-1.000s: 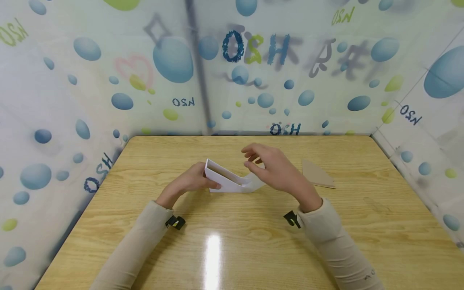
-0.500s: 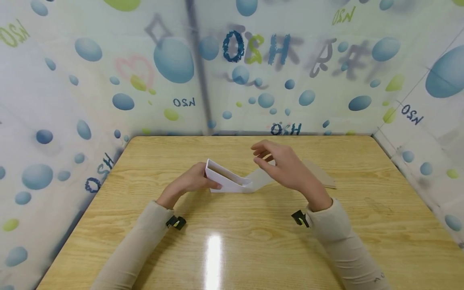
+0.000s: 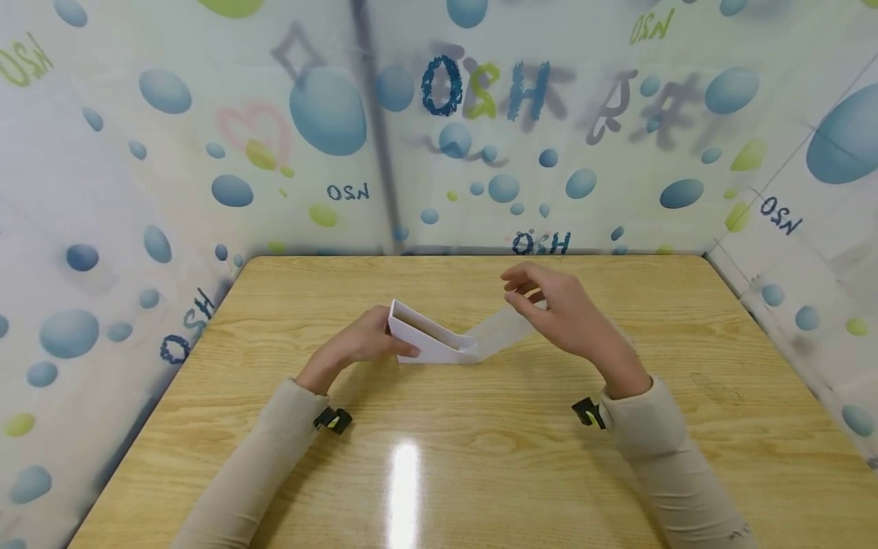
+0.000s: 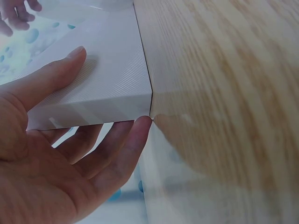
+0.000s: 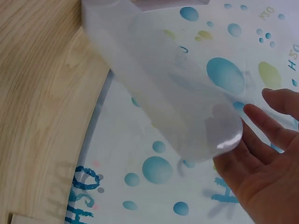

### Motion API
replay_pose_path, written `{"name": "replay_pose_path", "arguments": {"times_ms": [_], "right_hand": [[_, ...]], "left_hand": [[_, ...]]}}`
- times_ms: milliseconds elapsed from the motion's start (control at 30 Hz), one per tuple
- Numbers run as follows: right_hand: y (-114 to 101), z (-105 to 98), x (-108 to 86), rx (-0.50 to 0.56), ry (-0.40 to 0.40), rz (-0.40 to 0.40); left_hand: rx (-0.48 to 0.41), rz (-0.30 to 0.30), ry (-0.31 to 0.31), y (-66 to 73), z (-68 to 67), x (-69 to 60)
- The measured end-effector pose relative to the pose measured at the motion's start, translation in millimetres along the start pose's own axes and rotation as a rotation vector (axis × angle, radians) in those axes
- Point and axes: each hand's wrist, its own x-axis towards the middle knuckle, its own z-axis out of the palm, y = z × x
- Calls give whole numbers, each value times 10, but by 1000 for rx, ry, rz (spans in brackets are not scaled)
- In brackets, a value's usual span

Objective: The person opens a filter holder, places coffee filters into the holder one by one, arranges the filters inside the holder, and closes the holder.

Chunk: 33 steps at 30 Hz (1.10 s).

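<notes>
Fingers and thumb of the left hand point(image 3: 360, 339) grip the end of a white case point(image 3: 432, 353) resting on the wooden table point(image 3: 480, 480); its narrow opening shows tan inside. Raised, the right hand point(image 3: 569, 314) touches a translucent strip point(image 3: 504, 333) sloping up from the case, thumb apart, fingers loosely bent; whether they pinch it cannot be told.

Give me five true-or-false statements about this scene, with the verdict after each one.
1. The left hand grips the white holder. True.
2. Both sleeves are black. False: the sleeves are beige.
3. A translucent strip runs from the white holder towards the right hand. True.
4. The right hand is clenched into a fist. False: its fingers are loosely curved.
5. The table is plain white. False: the table has a wood grain.
</notes>
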Motion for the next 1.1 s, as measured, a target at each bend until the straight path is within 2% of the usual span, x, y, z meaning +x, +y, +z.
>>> {"name": "replay_pose_path", "arguments": {"times_ms": [300,633,1100], "right_hand": [[70,-63,-46,3,80,9],[218,-185,-124,-22,115,42],[423,-283,-256,-64,43,142]], "left_hand": [[-4,4,1,-2,-1,-2],[-5,15,-5,2,13,10],[-6,10,1,-2,7,-9]]}}
